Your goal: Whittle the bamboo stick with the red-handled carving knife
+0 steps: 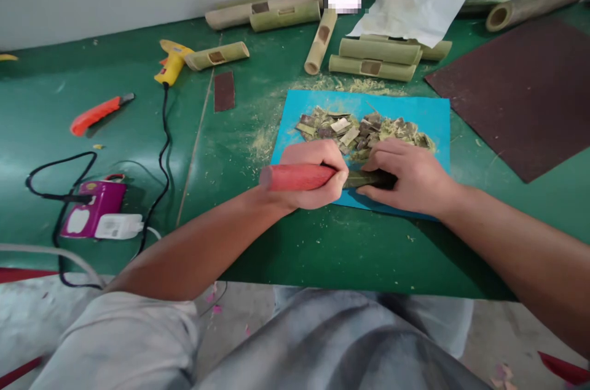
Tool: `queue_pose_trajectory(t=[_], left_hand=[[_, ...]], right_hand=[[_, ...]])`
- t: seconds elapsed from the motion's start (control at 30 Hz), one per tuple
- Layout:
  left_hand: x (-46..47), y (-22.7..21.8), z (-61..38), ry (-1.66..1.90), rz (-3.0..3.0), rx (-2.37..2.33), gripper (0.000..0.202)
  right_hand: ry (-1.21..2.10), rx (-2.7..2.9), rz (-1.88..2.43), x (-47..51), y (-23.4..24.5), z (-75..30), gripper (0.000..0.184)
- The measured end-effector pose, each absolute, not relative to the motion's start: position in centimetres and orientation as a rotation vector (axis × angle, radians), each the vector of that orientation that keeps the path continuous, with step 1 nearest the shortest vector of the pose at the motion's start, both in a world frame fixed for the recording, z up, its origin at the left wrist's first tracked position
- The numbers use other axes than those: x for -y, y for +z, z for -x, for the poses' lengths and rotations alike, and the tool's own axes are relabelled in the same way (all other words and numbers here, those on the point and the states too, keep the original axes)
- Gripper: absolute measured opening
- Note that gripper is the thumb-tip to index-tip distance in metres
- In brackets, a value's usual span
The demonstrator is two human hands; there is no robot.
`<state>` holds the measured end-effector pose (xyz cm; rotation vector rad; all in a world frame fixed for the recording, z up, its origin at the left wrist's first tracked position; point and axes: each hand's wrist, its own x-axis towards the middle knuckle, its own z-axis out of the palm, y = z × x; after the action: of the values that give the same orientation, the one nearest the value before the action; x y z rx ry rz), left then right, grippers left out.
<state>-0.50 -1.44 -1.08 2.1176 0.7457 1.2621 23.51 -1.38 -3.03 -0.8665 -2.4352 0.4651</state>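
Observation:
My left hand (318, 175) is wrapped round the red handle (295, 177) of a tool whose working end is hidden by the fist. Between my hands lies a dark green length that looks like bamboo (362, 179). My right hand (405, 172) grips its right end with thumb and fingers. Both hands are over the near part of a blue sheet (436, 120). Just beyond them, a heap of bamboo chips and shavings (341, 126) covers the middle of the sheet.
Bamboo tubes with cut openings (286, 14) lie along the back, some under white paper (410, 9). At left are a yellow glue gun (173, 61), an orange utility knife (99, 115) and a purple power strip (94, 206) with cords. A dark brown sheet (520, 89) lies right.

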Motion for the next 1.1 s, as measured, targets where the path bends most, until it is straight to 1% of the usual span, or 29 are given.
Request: queue_pose_trajectory(t=[0.13, 0.3, 0.4, 0.7, 1.1], left_hand=[[0.9, -1.0, 0.8, 1.212, -2.044, -0.746, 0.005], [0.5, -0.4, 1.1, 0.960, -1.993, -0.704, 0.016], [0.5, -0.1, 1.0, 0.860, -1.948, -0.730, 0.018], [0.4, 0.0, 0.8, 0.820, -1.921, -0.744, 0.019], [0.7, 0.1, 0.4, 0.855, -2.003, -0.798, 0.004]], right_hand=[[0.479, 2.445, 0.889, 1.4, -3.0, -23.5, 0.022], [0.513, 2.421, 0.885, 1.3, -3.0, -23.4, 0.017], [0.520, 2.410, 0.879, 1.3, -3.0, -23.4, 0.014], [0.483, 2.425, 0.896, 1.3, -3.0, -23.2, 0.015], [0.488, 2.409, 0.904, 1.3, -3.2, -23.1, 0.015]])
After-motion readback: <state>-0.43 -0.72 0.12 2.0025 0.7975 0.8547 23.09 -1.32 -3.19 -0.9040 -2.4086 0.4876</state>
